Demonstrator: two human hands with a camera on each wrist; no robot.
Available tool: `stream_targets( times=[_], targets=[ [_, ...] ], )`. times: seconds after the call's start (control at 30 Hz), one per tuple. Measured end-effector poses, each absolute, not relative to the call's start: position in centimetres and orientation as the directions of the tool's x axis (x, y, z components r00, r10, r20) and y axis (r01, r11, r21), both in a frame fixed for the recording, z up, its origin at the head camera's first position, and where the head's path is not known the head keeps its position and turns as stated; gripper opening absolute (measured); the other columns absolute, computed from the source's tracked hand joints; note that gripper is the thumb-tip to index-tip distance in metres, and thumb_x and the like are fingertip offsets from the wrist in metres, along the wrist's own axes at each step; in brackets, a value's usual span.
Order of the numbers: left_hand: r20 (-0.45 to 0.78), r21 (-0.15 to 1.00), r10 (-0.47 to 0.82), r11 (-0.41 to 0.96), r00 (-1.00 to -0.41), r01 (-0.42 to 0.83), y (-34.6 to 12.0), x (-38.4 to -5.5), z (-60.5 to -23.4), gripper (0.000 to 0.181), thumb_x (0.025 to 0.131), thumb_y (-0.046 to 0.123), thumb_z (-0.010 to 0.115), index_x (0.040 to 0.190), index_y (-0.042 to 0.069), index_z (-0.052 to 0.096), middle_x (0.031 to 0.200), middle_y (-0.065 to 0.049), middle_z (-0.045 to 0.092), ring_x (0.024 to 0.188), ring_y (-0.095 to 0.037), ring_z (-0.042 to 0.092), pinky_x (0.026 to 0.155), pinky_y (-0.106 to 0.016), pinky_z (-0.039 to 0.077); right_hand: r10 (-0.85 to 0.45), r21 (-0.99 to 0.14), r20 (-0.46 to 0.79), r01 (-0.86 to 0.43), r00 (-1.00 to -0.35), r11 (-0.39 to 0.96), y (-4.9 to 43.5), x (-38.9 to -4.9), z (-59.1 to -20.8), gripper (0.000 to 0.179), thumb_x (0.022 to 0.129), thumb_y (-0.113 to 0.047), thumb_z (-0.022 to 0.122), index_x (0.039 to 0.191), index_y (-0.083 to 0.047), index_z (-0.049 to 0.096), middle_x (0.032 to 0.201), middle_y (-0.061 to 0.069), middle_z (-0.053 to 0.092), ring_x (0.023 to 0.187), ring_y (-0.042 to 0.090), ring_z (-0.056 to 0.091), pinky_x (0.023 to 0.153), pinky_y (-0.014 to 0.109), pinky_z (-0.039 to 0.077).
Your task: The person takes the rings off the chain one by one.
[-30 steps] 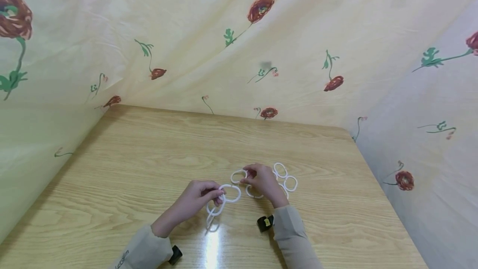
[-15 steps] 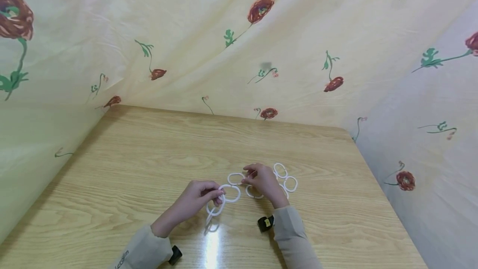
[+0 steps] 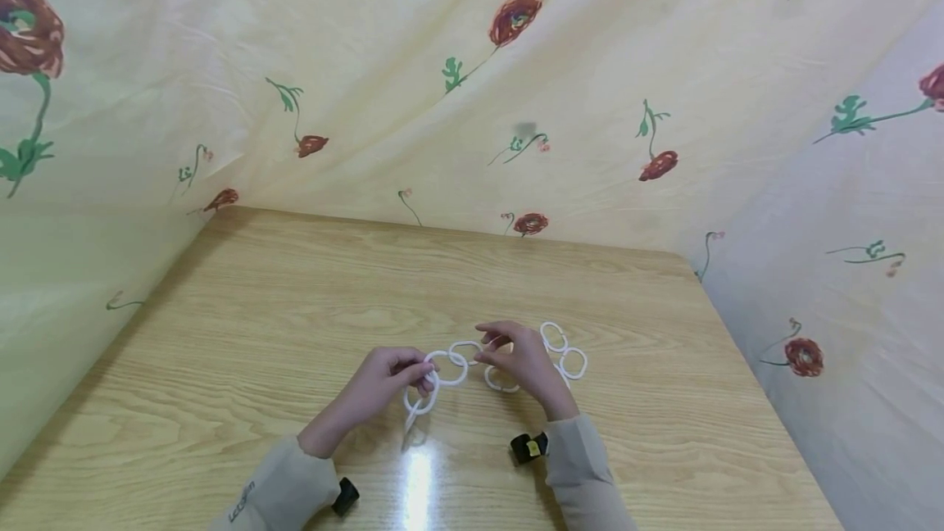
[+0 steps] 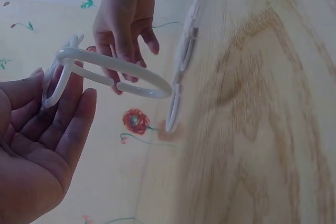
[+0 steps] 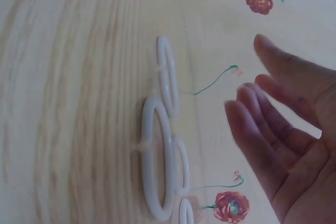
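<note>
My left hand (image 3: 391,375) pinches a short chain of white oval links. One link (image 3: 450,384) juts to the right from the fingertips, and another (image 3: 424,414) hangs below them. The left wrist view shows a small break in the outstretched link (image 4: 115,61). A loose link (image 3: 463,342) lies on the table just past it, overlapped by the chain in the head view. My right hand (image 3: 519,355) hovers above the table beside that loose link, thumb and fingers apart. In the right wrist view nothing sits between the right fingers (image 5: 247,127).
More white links lie right around my right hand, including one behind it (image 3: 542,336), one to its right (image 3: 574,377) and one partly under it (image 3: 501,388). A flower-patterned cloth (image 3: 413,105) hangs around the back and sides of the wooden table (image 3: 332,269).
My left hand has risen slightly and shifted left with the chain. The loose link has dropped a little leftward, out of my right fingers, which have spread apart.
</note>
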State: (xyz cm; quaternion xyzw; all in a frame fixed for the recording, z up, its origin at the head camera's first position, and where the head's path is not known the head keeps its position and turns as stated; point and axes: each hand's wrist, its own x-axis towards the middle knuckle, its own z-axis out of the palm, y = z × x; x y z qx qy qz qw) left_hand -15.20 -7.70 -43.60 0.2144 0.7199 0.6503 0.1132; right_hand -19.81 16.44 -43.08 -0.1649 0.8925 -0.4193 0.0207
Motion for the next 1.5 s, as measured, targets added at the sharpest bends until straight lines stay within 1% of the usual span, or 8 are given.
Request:
stream_targets(
  times=[0.13, 0.2, 0.37, 0.6, 0.83, 1.1, 1.33, 1.5],
  targets=[
    [0.109, 0.988, 0.447, 0.051, -0.888, 0.147, -7.8, -15.4, -43.7, 0.028, 0.098, 0.007, 0.053, 0.104, -0.020, 0.061, 0.089, -0.029, 0.068, 0.074, 0.000, 0.065, 0.073, -0.022, 0.060, -0.374, -0.755, 0.164, -0.359, -0.913, 0.548, 16.3, -19.4, -43.0, 0.041, 0.079, -0.010, 0.079, 0.118, -0.002, 0.067, 0.096, 0.010, 0.071, 0.083, 0.015, 0.066, 0.077, 0.032, 0.059],
    [0.098, 0.990, 0.437, 0.051, -0.894, 0.133, -7.8, -15.4, -43.7, 0.029, 0.098, 0.008, 0.053, 0.104, -0.020, 0.061, 0.089, -0.028, 0.068, 0.074, -0.001, 0.065, 0.074, -0.022, 0.060, -0.400, -0.752, 0.185, -0.392, -0.898, 0.531, 16.2, -19.2, -42.8, 0.042, 0.080, -0.011, 0.078, 0.119, -0.003, 0.066, 0.097, 0.010, 0.071, 0.084, 0.016, 0.066, 0.074, 0.030, 0.060],
    [0.073, 0.994, 0.391, 0.046, -0.918, 0.098, -7.8, -15.5, -43.7, 0.029, 0.098, 0.010, 0.055, 0.103, -0.018, 0.063, 0.087, -0.025, 0.069, 0.074, -0.001, 0.066, 0.075, -0.022, 0.060, -0.436, -0.768, 0.197, -0.415, -0.878, 0.489, 16.1, -18.8, -42.4, 0.040, 0.081, -0.014, 0.077, 0.119, -0.004, 0.066, 0.100, 0.012, 0.070, 0.086, 0.017, 0.065, 0.066, 0.019, 0.058],
    [0.076, 0.996, 0.361, 0.021, -0.929, 0.090, -7.8, -15.5, -43.6, 0.027, 0.098, 0.007, 0.055, 0.101, -0.019, 0.062, 0.086, -0.029, 0.067, 0.072, -0.002, 0.065, 0.075, -0.022, 0.060, -0.480, -0.772, 0.246, -0.470, -0.842, 0.428, 15.7, -18.3, -42.1, 0.038, 0.079, -0.009, 0.078, 0.116, -0.003, 0.068, 0.096, 0.011, 0.068, 0.085, 0.016, 0.065, 0.065, 0.021, 0.060],
    [0.059, 0.998, 0.338, 0.008, -0.939, 0.066, -7.6, -15.7, -43.5, 0.025, 0.098, 0.005, 0.054, 0.102, -0.018, 0.062, 0.088, -0.029, 0.067, 0.072, -0.002, 0.066, 0.076, -0.023, 0.060, -0.482, -0.753, 0.312, -0.522, -0.819, 0.401, 15.3, -17.8, -41.8, 0.041, 0.078, -0.006, 0.078, 0.117, -0.005, 0.067, 0.095, 0.007, 0.067, 0.086, 0.014, 0.064, 0.067, 0.021, 0.060],
    [0.045, 0.999, 0.338, -0.008, -0.940, 0.045, -7.7, -15.7, -43.3, 0.027, 0.098, 0.007, 0.055, 0.101, -0.019, 0.062, 0.088, -0.029, 0.068, 0.071, -0.002, 0.066, 0.076, -0.023, 0.060, -0.493, -0.750, 0.359, -0.559, -0.793, 0.352, 14.9, -17.7, -41.7, 0.041, 0.077, -0.005, 0.079, 0.117, -0.005, 0.067, 0.094, 0.010, 0.067, 0.087, 0.025, 0.064, 0.068, 0.024, 0.061],
    [0.032, 0.999, 0.341, -0.013, -0.939, 0.029, -7.6, -15.8, -43.2, 0.028, 0.098, 0.008, 0.055, 0.102, -0.019, 0.061, 0.088, -0.029, 0.068, 0.071, -0.003, 0.067, 0.075, -0.022, 0.060, -0.486, -0.726, 0.385, -0.582, -0.785, 0.365, 14.5, -17.6, -41.8, 0.042, 0.074, 0.005, 0.077, 0.114, 0.005, 0.065, 0.091, 0.017, 0.065, 0.083, 0.033, 0.063, 0.065, 0.029, 0.062],
    [0.040, 0.999, 0.350, -0.030, -0.936, 0.031, -7.5, -15.9, -43.3, 0.030, 0.098, 0.010, 0.055, 0.102, -0.019, 0.061, 0.087, -0.025, 0.069, 0.071, -0.003, 0.067, 0.075, -0.023, 0.060, -0.481, -0.720, 0.397, -0.590, -0.782, 0.365, 14.4, -17.5, -41.7, 0.041, 0.074, 0.005, 0.077, 0.113, 0.005, 0.065, 0.090, 0.017, 0.065, 0.083, 0.031, 0.063, 0.065, 0.027, 0.062]
  ],
)
